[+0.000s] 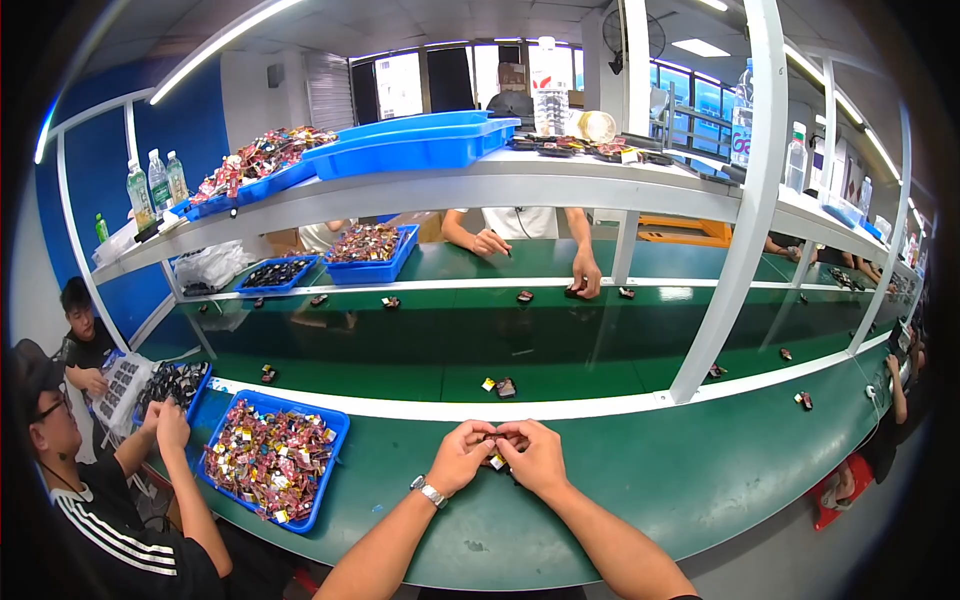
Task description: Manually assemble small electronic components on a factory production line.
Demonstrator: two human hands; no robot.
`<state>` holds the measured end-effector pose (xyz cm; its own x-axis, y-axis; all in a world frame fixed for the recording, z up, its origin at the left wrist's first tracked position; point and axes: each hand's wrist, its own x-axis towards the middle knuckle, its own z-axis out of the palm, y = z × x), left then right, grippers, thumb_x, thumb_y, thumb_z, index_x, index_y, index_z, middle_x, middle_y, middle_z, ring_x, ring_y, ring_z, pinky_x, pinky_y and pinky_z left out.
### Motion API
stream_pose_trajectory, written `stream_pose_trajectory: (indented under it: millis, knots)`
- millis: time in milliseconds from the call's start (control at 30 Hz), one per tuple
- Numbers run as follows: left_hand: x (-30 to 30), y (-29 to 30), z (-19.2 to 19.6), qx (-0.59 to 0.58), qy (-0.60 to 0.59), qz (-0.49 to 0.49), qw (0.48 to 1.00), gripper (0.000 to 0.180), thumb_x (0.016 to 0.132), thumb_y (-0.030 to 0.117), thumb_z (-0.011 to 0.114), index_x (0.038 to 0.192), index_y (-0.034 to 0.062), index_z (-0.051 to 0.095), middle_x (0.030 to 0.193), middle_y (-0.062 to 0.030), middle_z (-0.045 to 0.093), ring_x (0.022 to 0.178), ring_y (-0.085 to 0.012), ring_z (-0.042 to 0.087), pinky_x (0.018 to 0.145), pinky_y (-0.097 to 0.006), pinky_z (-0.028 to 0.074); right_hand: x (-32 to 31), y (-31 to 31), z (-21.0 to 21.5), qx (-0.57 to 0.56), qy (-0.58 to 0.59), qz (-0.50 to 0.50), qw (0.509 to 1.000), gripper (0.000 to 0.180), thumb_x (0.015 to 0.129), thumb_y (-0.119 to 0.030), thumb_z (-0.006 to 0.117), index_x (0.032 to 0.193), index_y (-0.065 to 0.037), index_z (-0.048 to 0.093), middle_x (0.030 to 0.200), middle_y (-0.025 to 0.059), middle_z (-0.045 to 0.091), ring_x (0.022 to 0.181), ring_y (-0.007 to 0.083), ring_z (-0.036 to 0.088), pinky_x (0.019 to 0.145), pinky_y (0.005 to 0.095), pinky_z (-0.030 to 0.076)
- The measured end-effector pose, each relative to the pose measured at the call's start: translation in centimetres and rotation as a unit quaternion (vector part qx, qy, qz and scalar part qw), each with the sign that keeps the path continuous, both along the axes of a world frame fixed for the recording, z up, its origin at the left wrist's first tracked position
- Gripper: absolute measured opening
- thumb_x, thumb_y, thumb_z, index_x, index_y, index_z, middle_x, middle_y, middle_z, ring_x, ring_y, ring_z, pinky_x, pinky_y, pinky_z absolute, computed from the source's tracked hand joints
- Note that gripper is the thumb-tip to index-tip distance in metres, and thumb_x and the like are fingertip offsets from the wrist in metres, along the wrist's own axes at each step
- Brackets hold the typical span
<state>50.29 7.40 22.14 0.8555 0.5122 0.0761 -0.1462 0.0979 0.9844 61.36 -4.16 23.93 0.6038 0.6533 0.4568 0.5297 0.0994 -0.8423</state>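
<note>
My left hand [462, 457] and my right hand [537, 458] meet over the green workbench [660, 470], fingertips pressed together around a small dark part with a yellow tag [496, 461]. Most of the part is hidden by my fingers. A wristwatch [430, 491] sits on my left wrist. To my left lies a blue tray [330, 470] heaped with small red and dark tagged parts. One loose part with a yellow tag [501, 387] lies on the green conveyor belt [420, 345] just beyond the white rail.
A person at my left reaches toward another blue tray [196, 385]. Across the belt a person's hands [585, 272] rest near small parts. More blue trays [372, 270] sit on the far side, and a white frame post [735, 220] rises at right. Overhead shelf holds blue bins [420, 140] and bottles.
</note>
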Motion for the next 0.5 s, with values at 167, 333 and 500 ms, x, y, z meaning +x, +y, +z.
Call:
stream_pose_trajectory:
  millis: [167, 333, 500]
  knots:
    - [0.01, 0.06, -0.43, 0.004, -0.011, -0.006, 1.000, 0.016, 0.095, 0.002, 0.055, 0.111, 0.0031, 0.053, 0.102, -0.0060, 0.065, 0.091, -0.0111, 0.062, 0.074, -0.025, 0.053, -0.25, -0.27, 0.25, 0.008, -0.003, 0.011, 1.000, 0.014, 0.080, -0.004, 0.069, 0.093, 0.001, 0.069, 0.083, 0.0108, 0.067, 0.068, 0.0170, 0.067, 0.063, 0.0271, 0.054]
    - [0.02, 0.09, -0.72, 0.012, -0.031, -0.004, 0.999, 0.018, 0.094, 0.000, 0.055, 0.112, 0.0026, 0.052, 0.104, -0.0073, 0.064, 0.092, -0.0123, 0.062, 0.076, -0.026, 0.053, -0.57, -0.50, 0.77, 0.017, -0.011, 0.009, 1.000, 0.013, 0.079, -0.002, 0.069, 0.092, 0.001, 0.069, 0.082, 0.0104, 0.066, 0.067, 0.0166, 0.067, 0.062, 0.0270, 0.054]
    - [0.11, 0.26, -0.68, 0.016, -0.048, -0.015, 0.999, 0.025, 0.091, -0.005, 0.056, 0.115, 0.0016, 0.050, 0.108, -0.0105, 0.063, 0.097, -0.0143, 0.062, 0.080, -0.029, 0.054, -0.31, -0.44, 0.74, 0.027, -0.019, 0.010, 0.999, 0.013, 0.079, -0.001, 0.068, 0.092, 0.001, 0.069, 0.082, 0.0104, 0.066, 0.066, 0.0167, 0.066, 0.061, 0.0270, 0.054]
